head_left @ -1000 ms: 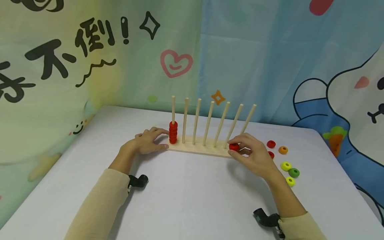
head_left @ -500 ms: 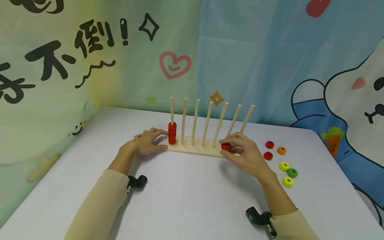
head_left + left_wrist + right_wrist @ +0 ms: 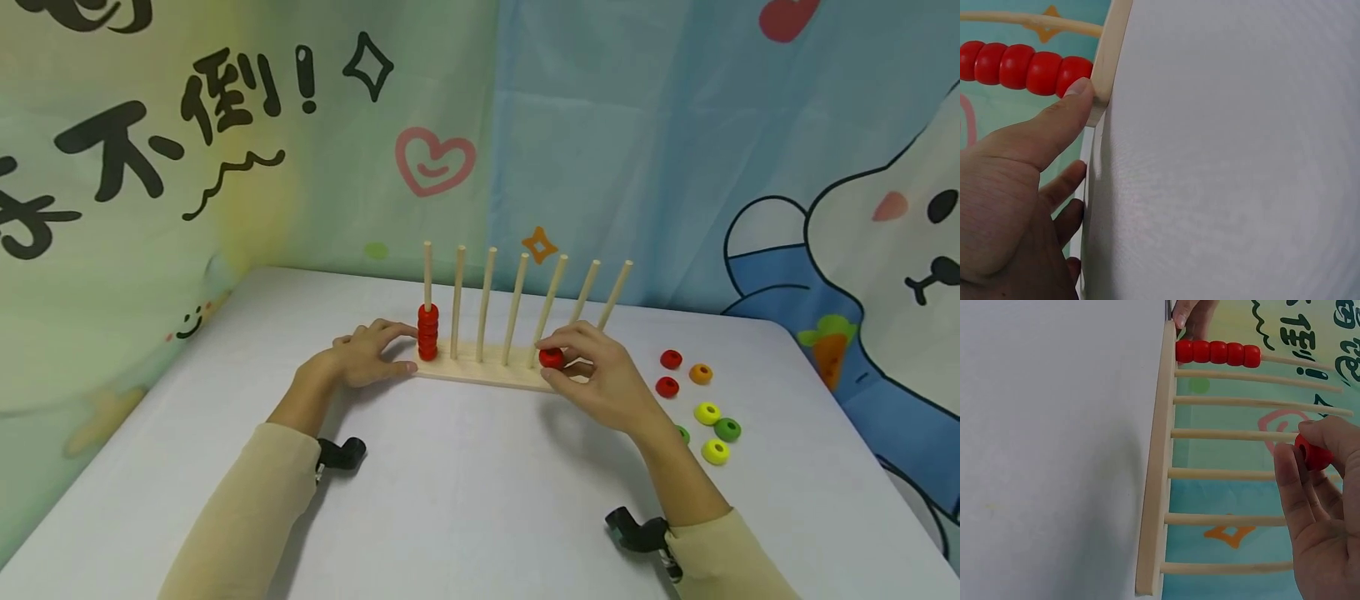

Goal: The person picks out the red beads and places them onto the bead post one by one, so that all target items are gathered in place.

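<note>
A wooden peg stand (image 3: 480, 375) with a row of upright pegs rests on the table. Several red beads (image 3: 427, 333) are stacked on its leftmost peg. My left hand (image 3: 369, 354) holds the stand's left end, thumb (image 3: 1063, 119) at the front corner and index finger reaching to the back; its index fingertip is hidden in the left wrist view. Between thumb and fingertips my right hand (image 3: 600, 371) pinches a single red bead (image 3: 551, 357). That bead is in front of the pegs on the right half, above the base, its hole visible in the right wrist view.
Loose beads lie on the white table right of the stand: two red (image 3: 671, 359), one orange (image 3: 701, 373), two yellow (image 3: 716, 452) and two green (image 3: 727, 429), one green partly behind the right forearm. A printed curtain (image 3: 622, 150) hangs behind the table.
My right hand has moved left along the stand with the red bead, uncovering loose beads behind it. The left hand stays at the stand's end.
</note>
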`<action>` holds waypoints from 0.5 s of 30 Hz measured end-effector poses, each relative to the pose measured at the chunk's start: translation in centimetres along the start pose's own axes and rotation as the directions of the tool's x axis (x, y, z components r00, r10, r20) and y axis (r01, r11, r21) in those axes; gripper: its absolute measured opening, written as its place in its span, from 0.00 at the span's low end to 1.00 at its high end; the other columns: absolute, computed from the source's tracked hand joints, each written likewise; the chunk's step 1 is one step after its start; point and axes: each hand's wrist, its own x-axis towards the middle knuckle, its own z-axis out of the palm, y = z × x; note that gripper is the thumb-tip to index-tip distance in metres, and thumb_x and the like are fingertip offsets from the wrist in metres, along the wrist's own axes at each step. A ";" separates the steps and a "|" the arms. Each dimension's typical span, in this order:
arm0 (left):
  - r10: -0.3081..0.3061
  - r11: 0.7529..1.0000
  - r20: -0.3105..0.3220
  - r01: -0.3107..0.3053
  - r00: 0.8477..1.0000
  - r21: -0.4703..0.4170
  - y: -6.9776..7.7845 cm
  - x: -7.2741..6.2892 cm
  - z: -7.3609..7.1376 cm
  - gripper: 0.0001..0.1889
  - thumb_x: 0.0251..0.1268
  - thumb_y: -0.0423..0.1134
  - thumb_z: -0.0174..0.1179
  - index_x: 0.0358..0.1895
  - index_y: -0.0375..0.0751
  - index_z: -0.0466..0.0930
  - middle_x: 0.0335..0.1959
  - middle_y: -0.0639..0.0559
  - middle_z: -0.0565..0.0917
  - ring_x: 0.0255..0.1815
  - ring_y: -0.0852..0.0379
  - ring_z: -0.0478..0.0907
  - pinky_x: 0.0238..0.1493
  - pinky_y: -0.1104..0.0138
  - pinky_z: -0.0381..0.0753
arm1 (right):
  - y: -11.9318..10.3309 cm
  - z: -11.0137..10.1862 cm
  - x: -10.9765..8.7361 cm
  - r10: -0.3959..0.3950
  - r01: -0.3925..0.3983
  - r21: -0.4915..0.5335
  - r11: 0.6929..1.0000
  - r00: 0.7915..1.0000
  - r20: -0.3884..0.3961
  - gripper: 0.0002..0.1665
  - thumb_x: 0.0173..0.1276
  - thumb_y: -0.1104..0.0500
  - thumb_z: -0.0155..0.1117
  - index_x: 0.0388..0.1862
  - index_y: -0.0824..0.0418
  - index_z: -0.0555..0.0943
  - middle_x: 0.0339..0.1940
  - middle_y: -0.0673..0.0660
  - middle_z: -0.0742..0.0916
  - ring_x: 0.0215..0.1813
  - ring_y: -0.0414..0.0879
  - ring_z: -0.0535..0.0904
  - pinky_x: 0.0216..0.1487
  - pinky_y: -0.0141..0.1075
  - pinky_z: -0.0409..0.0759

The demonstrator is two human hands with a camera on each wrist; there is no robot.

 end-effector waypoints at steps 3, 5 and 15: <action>-0.001 1.000 -0.004 0.001 1.000 0.003 -0.2 -0.1 0.0 0.36 0.68 0.65 0.60 0.77 0.64 0.63 0.79 0.43 0.60 0.71 0.37 0.63 0.69 0.29 0.53 | -0.2 0.2 0.5 -0.005 0.005 0.008 1.000 1.000 0.009 0.18 0.68 0.65 0.72 0.55 0.54 0.86 0.51 0.52 0.83 0.43 0.46 0.84 0.46 0.33 0.86; 0.007 1.000 -0.006 -0.007 1.000 0.003 -0.1 -0.1 0.0 0.36 0.68 0.66 0.60 0.77 0.64 0.63 0.79 0.43 0.60 0.71 0.38 0.63 0.69 0.29 0.53 | -0.3 0.3 0.7 -0.009 0.009 0.016 1.000 1.000 0.006 0.18 0.67 0.65 0.73 0.55 0.54 0.86 0.51 0.53 0.83 0.42 0.46 0.84 0.46 0.32 0.86; 0.012 1.000 0.000 -0.012 1.000 0.004 -0.1 -0.1 -0.1 0.36 0.69 0.65 0.59 0.77 0.64 0.63 0.79 0.43 0.60 0.70 0.37 0.64 0.68 0.29 0.54 | -0.7 1.3 1.4 0.003 -0.003 0.086 0.996 1.000 -0.002 0.20 0.67 0.67 0.72 0.56 0.55 0.85 0.52 0.54 0.83 0.41 0.47 0.83 0.47 0.32 0.86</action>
